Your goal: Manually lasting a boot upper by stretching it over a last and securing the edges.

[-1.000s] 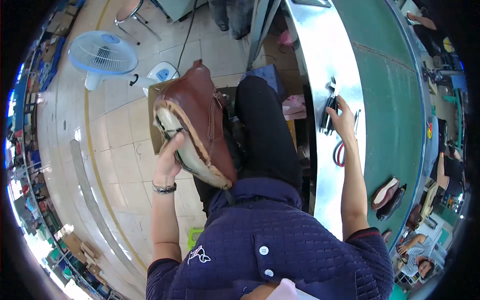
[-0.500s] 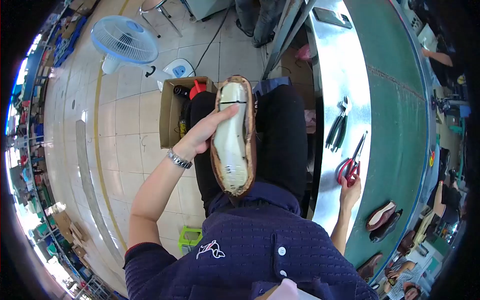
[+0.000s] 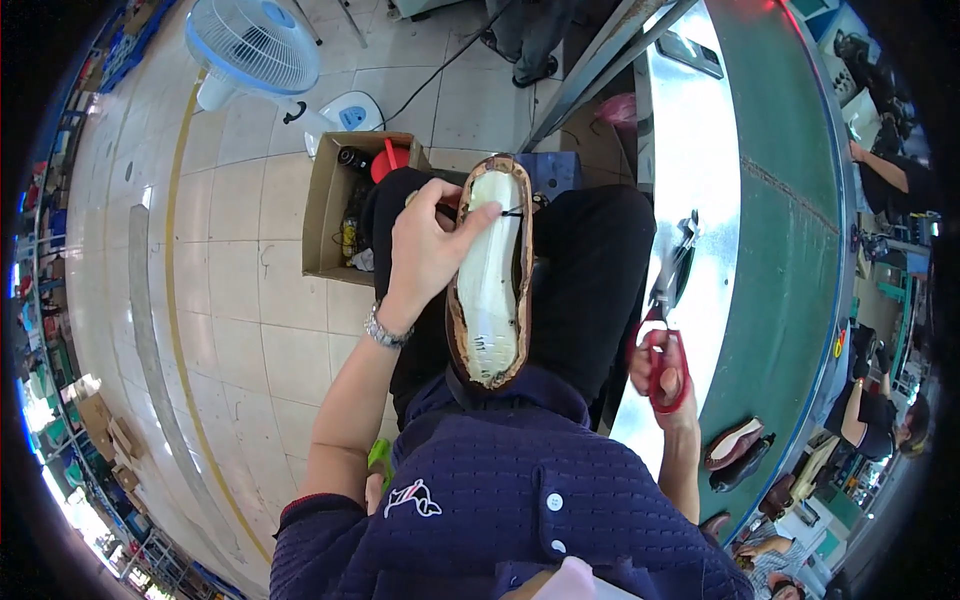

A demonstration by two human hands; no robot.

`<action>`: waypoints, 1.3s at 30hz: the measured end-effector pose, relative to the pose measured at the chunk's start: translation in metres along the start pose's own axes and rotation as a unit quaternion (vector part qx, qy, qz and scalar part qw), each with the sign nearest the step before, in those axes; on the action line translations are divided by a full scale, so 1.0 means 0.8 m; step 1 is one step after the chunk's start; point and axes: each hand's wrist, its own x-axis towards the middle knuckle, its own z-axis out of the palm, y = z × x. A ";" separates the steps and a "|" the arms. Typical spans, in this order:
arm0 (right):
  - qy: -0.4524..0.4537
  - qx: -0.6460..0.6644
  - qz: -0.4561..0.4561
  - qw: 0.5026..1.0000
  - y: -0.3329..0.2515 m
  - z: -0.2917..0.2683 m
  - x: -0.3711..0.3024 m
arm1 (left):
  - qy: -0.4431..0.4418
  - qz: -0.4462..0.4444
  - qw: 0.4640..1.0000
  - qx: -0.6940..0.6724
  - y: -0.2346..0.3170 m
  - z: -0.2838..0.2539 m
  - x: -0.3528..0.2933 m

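Over my lap, a brown leather shoe upper (image 3: 525, 300) is stretched on a pale shoe last (image 3: 488, 270), bottom side up, its rough edge folded over the rim. My left hand (image 3: 425, 240) is closed on its far left side, thumb across the last's bottom near a thin black line. At the right, my right hand (image 3: 672, 380) holds red-handled scissors (image 3: 660, 300) by the loops, blades pointing away from me. Dark-handled pliers (image 3: 686, 255) lie on the metal strip, partly covered by the scissors' blades.
Beyond the shiny metal strip (image 3: 690, 150) runs a green bench top (image 3: 790, 250) with a pair of shoes (image 3: 738, 450). A phone (image 3: 690, 53) lies at the strip's far end. Left of my knees stand a cardboard box (image 3: 325, 220) and a blue-white fan (image 3: 255, 45).
My right hand has picked up the scissors from the metal strip and brought them left, toward my lap. The shoe has shifted slightly right, and my left fingers now bend over its edge.
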 end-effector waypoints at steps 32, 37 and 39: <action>-0.117 -0.123 0.079 0.982 0.000 0.118 0.024 | 0.146 0.210 0.953 0.161 0.020 0.014 -0.043; 0.109 -0.139 -0.099 0.979 -0.004 0.057 0.031 | 0.113 0.326 0.904 0.253 0.021 0.026 -0.008; 0.230 -0.219 -0.109 0.942 0.005 0.007 0.040 | 0.156 0.371 0.883 0.241 0.022 0.027 -0.008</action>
